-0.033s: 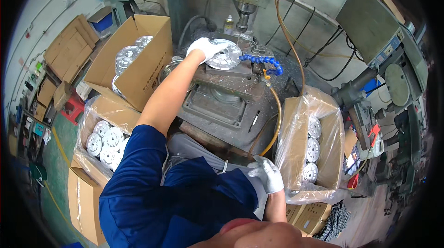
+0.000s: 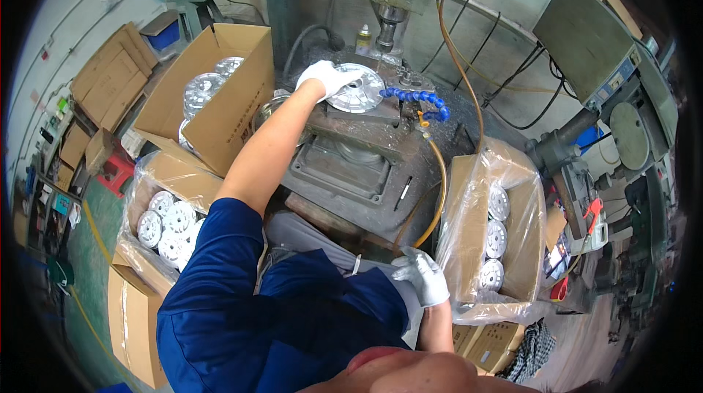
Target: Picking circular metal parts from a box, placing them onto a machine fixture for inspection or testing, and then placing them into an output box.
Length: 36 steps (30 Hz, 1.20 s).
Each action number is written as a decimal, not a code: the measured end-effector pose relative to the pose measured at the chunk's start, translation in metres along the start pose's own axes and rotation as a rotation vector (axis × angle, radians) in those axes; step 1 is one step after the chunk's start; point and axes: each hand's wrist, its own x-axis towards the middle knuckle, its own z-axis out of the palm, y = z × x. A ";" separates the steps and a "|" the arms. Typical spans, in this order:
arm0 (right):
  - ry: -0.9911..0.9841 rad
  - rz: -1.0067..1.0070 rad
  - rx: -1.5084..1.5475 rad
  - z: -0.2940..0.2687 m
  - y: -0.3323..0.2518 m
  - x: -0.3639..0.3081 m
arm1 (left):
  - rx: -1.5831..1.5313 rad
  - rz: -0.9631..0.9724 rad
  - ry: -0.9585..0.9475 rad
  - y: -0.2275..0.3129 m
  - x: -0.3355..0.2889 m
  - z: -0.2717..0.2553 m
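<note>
A shiny round metal disc with a hub and holes lies flat on the fixture under the drill press spindle. My left hand, in a white glove, grips the disc by its left rim, fingers over the top face; the underside of that grip is hidden. A blue segmented coolant hose reaches to the disc's right edge. Low down at the front, beside the right-hand carton, my right hand wears a white glove too. Its fingers are loosely bent and apart, with nothing seen in them.
A tall open carton of discs stands left of the machine table, and a plastic-lined carton of discs sits nearer. Another lined carton with discs is at right. A pen and a yellow hose are by the table's right side.
</note>
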 end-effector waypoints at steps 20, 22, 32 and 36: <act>0.061 -0.005 -0.157 0.009 0.008 -0.011 | -0.051 0.065 -0.052 -0.007 0.014 0.003; 0.045 -0.018 -0.145 0.011 0.010 -0.012 | -0.018 0.057 -0.049 -0.008 0.016 0.002; 0.038 0.022 -0.183 0.028 -0.003 0.005 | -0.043 0.053 -0.002 -0.008 0.012 0.005; 0.014 0.013 -0.226 0.030 -0.001 0.003 | -0.047 0.022 -0.028 -0.006 0.009 0.002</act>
